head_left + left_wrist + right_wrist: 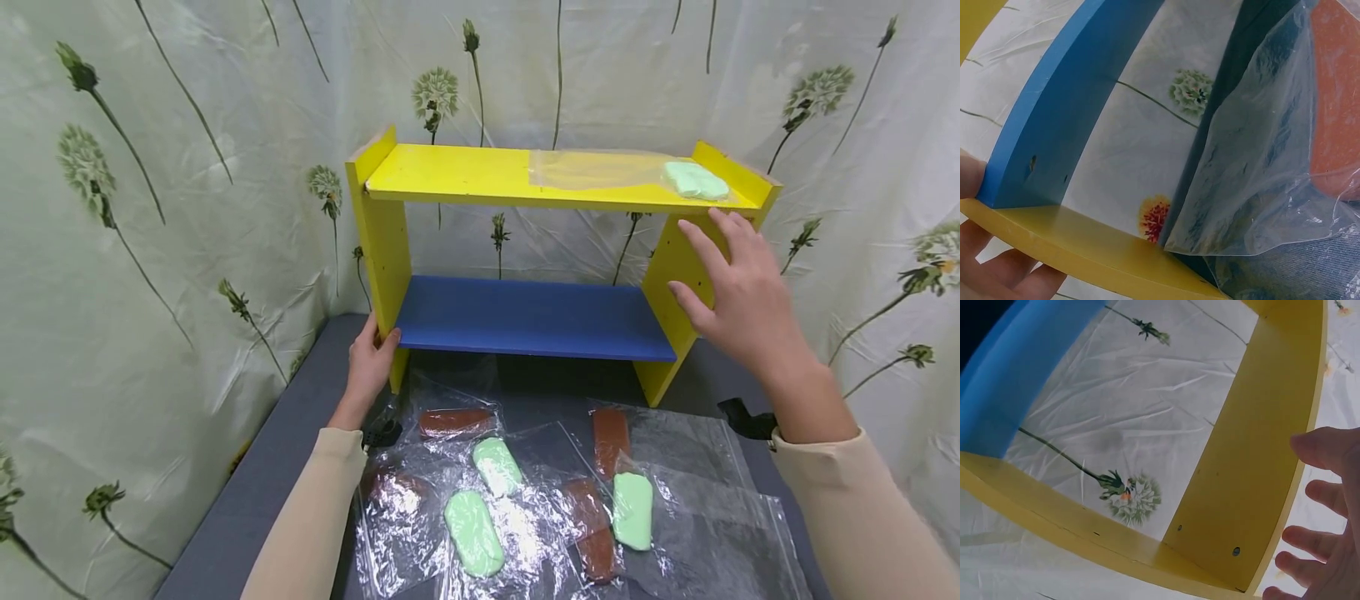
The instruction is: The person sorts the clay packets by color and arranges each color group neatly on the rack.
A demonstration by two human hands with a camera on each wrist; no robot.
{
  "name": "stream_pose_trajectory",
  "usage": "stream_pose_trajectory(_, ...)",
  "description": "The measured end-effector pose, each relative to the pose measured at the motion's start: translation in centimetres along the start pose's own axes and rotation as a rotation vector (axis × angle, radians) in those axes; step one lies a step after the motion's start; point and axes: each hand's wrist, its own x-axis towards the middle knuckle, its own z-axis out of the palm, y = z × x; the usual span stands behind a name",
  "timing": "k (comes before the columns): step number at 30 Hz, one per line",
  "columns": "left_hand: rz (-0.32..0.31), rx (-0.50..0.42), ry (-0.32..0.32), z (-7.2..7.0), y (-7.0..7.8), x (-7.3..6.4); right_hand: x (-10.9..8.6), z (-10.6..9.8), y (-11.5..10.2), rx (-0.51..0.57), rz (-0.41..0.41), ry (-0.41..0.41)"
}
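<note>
A small shelf unit with a yellow frame (450,171) and a blue lower shelf (532,317) stands upright on the dark table. My left hand (367,362) grips the edge of its left side panel beside the blue shelf; in the left wrist view the thumb is on one side of the yellow panel (1085,244), the fingers on the other. Near the top right corner is my right hand (750,292), fingers spread and holding nothing. On the top board, at the right, lies a clear plastic bag (592,169) with a light green slab (696,181).
In front of the unit, several overlapping clear bags (697,533) cover the table (217,517). They contain light green slabs (474,533) and reddish-brown slabs (611,442). A pale curtain (247,100) with dandelion prints hangs behind and on both sides.
</note>
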Motion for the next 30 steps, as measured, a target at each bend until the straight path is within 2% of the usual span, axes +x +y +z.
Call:
stream_pose_trajectory(6, 0.004, -0.009, 0.0, 0.0, -0.3, 0.0, -2.0, 0.3, -1.2, 0.059, -0.029, -0.057)
stream_pose_trajectory(11, 0.004, -0.022, -0.002, -0.1, -0.4, -0.1, -4.0, 0.8, -2.6, 0.116, -0.013, -0.097)
stream_pose_trajectory(18, 0.014, -0.039, 0.004, -0.1, -0.2, 0.0, -6.5, 2.1, -4.1, 0.141, 0.007, -0.169)
stream_pose_trajectory(23, 0.012, -0.06, 0.007, 0.3, -0.2, 0.2, -8.6, 3.2, -4.3, 0.187, 0.011, -0.222)
stream_pose_trajectory(30, -0.004, -0.128, 0.056, 0.3, -0.2, 0.0, -11.4, 4.5, -4.6, 0.234, 0.024, -0.267)
